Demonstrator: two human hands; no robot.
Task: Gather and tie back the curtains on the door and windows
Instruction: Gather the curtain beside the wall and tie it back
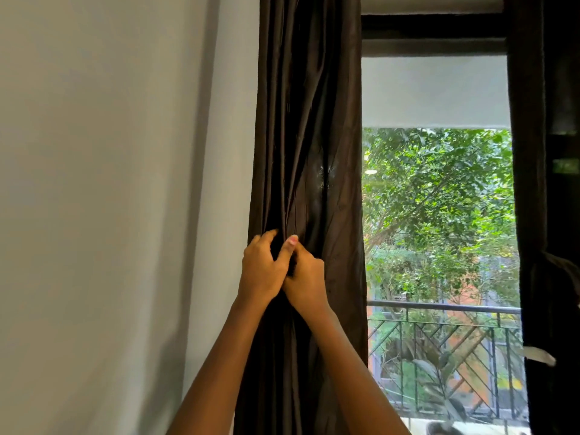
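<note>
Both grips are clamped on the dark brown curtain point(307, 136), which is bunched into soft vertical folds. The left grip point(262, 271) curls round its wall-side edge. The right grip point(306, 282) touches it, fingers sunk in the cloth. To their left is a plain wall point(110, 183). To their right are the window point(439, 95), a metal railing point(445, 309) and a second dark curtain point(552, 277).

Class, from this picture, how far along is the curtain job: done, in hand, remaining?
Done: the left curtain is bunched beside the wall, uncovering the glass. In hand: the left hand and right hand grip its folds. Remaining: no tie shows around it yet; whether the right curtain is tied cannot be told.
</note>
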